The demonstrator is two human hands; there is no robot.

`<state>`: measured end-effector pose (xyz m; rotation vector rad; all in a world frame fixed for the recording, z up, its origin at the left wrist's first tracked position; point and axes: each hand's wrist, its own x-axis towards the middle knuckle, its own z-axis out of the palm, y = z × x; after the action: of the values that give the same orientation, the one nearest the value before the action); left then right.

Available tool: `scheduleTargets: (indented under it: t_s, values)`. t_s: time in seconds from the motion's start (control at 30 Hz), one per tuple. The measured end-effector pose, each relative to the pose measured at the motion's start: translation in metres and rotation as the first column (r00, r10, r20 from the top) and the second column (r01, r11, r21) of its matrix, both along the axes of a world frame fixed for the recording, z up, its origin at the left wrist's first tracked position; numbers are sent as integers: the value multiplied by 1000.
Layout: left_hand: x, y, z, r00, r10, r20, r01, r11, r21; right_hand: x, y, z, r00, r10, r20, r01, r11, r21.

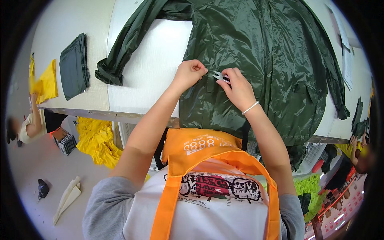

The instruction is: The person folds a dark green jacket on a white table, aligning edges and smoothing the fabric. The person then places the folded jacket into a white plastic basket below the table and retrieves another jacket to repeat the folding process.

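A shiny dark green raincoat (232,36) lies spread over the white table, one sleeve stretched out to the left and the other hanging down the right side. My left hand (189,75) is closed in a pinch just above the coat's lower left front, by a pocket flap. What its fingertips hold is too small to make out. In my right hand (240,90) is a pair of thread snips (217,76). The blades point left, toward the left fingertips, a short gap away from them.
A folded dark green stack (74,66) and yellow fabric (49,82) lie on the table (148,98) at left. Below its edge hangs a yellow heap (96,140). Co-workers (34,124) are at both sides. Lime green garments (310,192) lie at lower right.
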<state>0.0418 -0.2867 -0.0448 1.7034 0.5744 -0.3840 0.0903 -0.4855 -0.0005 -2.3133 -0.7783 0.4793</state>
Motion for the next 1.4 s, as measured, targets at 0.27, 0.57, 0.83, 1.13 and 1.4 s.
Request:
scheduleTargets:
  t_s: [0.27,0.57,0.83,1.13,1.4]
  values:
    - [-3,-1,-1,995,91,32,-85,984,-158,-1,21,-16,956,125,265,-90,986,-141]
    - [-36,19,13,975,179,134,-169,982,-78,7,-9,1,1000,13,24,-11,997,-75]
    - [-145,66,77,796,-351,-494,595,607,527,28,-129,0,898,343,274,-284,930,-233]
    - [-53,-45,50,615,-713,338,307,610,731,97,-84,-50,936,-345,-73,343,939,-37]
    - [-23,-39,0,737,-632,238,286,611,738,114,-97,-68,833,-398,-384,440,898,24]
